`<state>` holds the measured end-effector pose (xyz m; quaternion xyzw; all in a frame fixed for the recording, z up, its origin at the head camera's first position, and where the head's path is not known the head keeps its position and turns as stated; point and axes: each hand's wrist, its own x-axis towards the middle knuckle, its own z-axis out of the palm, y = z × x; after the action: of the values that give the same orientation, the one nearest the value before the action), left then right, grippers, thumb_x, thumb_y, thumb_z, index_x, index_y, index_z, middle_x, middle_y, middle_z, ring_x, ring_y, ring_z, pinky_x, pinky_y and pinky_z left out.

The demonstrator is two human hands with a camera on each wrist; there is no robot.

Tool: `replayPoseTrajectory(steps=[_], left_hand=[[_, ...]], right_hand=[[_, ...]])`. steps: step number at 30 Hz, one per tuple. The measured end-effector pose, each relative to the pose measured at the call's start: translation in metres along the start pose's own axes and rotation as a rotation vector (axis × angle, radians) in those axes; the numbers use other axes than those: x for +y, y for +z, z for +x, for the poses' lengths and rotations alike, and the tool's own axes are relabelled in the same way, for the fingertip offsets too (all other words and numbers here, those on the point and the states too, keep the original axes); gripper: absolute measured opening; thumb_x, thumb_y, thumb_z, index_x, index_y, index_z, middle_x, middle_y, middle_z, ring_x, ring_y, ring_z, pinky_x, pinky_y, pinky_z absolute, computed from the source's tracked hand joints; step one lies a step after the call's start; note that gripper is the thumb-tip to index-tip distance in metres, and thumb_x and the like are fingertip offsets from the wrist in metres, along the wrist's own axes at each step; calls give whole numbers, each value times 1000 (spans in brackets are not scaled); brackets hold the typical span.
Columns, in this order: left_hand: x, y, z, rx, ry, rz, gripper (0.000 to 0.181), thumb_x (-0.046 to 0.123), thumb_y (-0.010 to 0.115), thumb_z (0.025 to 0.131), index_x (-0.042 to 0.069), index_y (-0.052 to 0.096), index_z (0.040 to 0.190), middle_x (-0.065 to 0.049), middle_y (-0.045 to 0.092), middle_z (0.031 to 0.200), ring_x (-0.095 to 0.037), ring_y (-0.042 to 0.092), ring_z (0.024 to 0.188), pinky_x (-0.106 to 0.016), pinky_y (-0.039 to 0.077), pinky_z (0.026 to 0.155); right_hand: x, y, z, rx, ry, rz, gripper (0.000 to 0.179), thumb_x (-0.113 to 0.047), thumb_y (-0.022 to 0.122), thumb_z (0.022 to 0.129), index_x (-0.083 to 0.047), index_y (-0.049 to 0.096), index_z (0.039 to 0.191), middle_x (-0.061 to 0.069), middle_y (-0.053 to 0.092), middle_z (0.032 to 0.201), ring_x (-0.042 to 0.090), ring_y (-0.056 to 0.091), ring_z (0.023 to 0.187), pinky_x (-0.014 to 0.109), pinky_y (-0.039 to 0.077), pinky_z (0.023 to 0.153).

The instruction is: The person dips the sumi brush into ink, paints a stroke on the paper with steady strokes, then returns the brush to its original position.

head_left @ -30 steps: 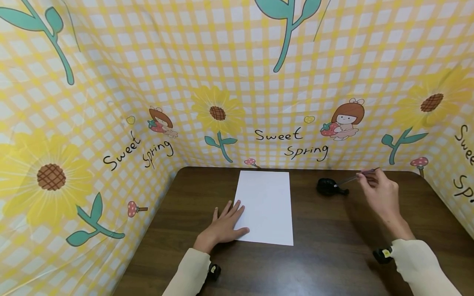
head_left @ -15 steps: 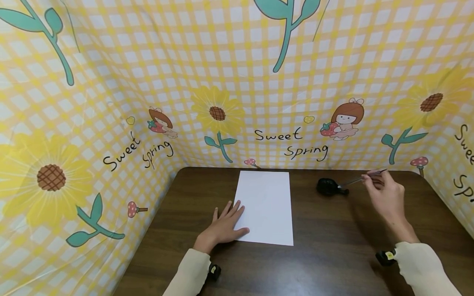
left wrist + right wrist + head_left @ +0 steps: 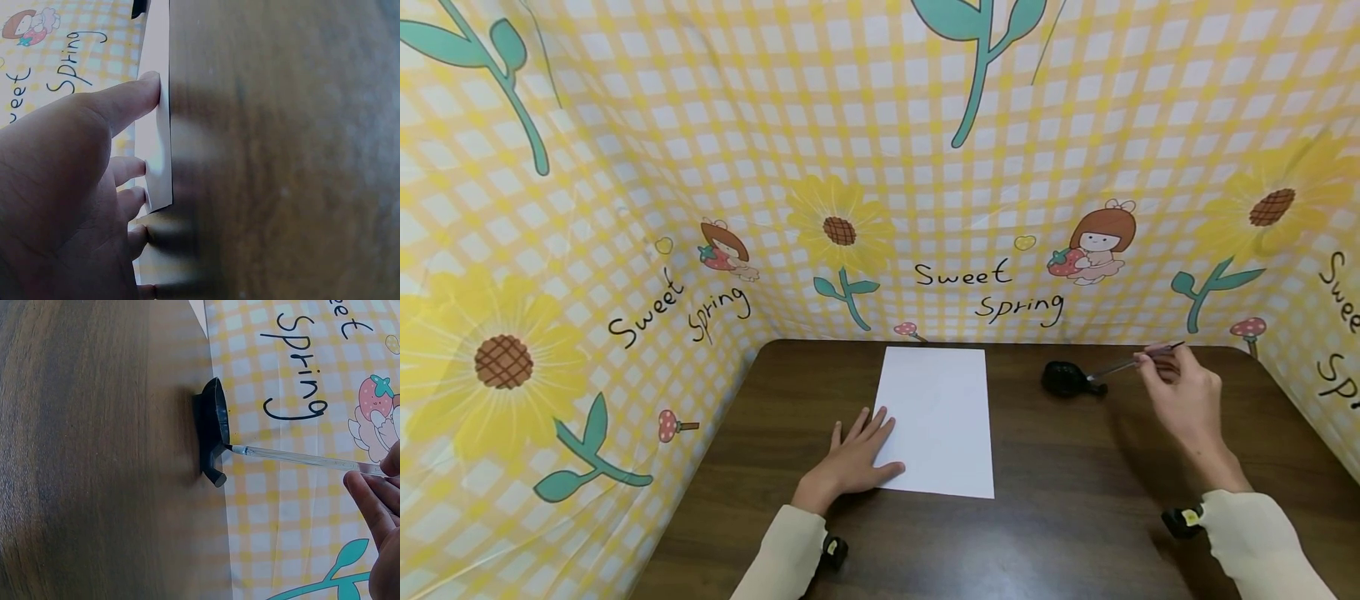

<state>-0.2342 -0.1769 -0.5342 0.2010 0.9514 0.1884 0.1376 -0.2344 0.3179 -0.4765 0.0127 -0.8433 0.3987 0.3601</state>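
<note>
Dark wood table (image 3: pixel 1037 533) bears white paper (image 3: pixel 936 400). Left hand (image 3: pixel 853 461) lies spread over its eight o'clock edge, steadying it, I'd guess. Right hand (image 3: pixel 1186 404), out at three o'clock, pinches brush (image 3: pixel 300 457). Black ink dish (image 3: pixel 1060 377) sits between; brush slanted, probably so bristles reach rim.

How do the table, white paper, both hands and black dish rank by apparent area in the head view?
Largest to smallest:
1. Table
2. White paper
3. Left hand and right hand: too alike to rank
4. Black dish
</note>
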Motion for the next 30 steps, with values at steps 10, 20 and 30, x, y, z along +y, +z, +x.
replayPoseTrajectory(steps=[10, 20, 30], left_hand=[[1, -1, 0, -5, 3, 8, 87, 62, 57, 104, 20, 23, 172, -2, 10, 182, -35, 0, 169, -77, -3, 126], [3, -2, -2, -4, 8, 13, 87, 61, 57, 104, 17, 25, 172, -6, 12, 181, -38, 3, 168, -77, -1, 126], [2, 0, 0, -6, 4, 11, 86, 60, 57, 104, 19, 24, 172, -4, 11, 181, -36, 1, 169, -77, -3, 126]], right_hand=[[-1, -2, 0, 14, -3, -15, 18, -4, 66, 102, 9, 67, 114, 31, 76, 107, -35, 50, 88, -7, 41, 78], [-3, -5, 1, 10, 8, -16, 19, -6, 66, 102, 7, 69, 116, 28, 77, 107, -35, 49, 88, -7, 40, 77], [-2, -8, 2, 53, 10, 24, 18, -7, 66, 102, 6, 69, 114, -22, 66, 101, -31, 56, 86, -5, 44, 77]])
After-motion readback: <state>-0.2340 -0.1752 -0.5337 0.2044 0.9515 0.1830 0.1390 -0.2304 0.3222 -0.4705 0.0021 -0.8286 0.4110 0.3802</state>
